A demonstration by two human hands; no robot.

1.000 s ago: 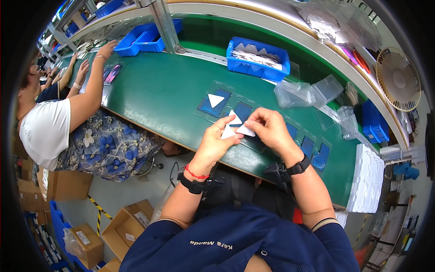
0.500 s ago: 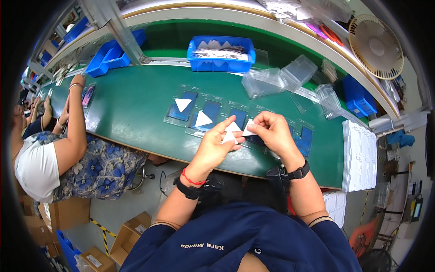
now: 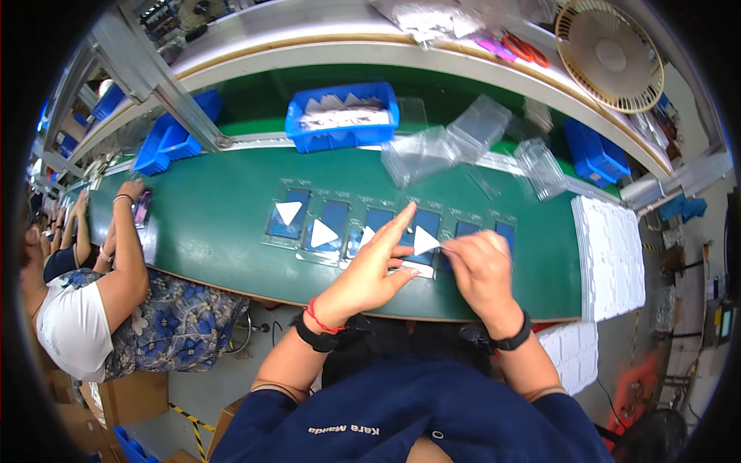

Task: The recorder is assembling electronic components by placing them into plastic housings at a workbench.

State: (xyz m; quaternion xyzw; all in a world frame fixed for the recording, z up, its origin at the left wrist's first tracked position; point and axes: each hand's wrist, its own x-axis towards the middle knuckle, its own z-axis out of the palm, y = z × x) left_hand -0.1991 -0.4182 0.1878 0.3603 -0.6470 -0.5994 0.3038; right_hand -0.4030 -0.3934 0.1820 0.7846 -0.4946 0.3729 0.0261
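Note:
Several dark blue flat panels in clear plastic trays [image 3: 333, 207] lie in a row on the green table. White triangular cards rest on the left panels, one on the far left panel [image 3: 288, 212] and another card [image 3: 323, 233] beside it. My left hand [image 3: 367, 270] is over the middle of the row, index finger stretched out, with a white piece [image 3: 421, 269] showing between thumb and fingers; its shape is partly hidden. My right hand [image 3: 482, 270] pinches the corner of a white triangle [image 3: 424, 241] lying over a middle panel. My hands partly hide the panels beneath.
Behind the row stand a blue bin [image 3: 343, 127] of white pieces and stacked clear plastic trays [image 3: 424, 154]. White molded trays [image 3: 610, 258] are piled at the right end. A co-worker [image 3: 93, 309] sits at the left. A fan [image 3: 610, 54] stands on the shelf.
The view has shifted, so the table sits lower in it. The triangle in my right hand has come down onto a middle panel. My left index finger now points forward beside it.

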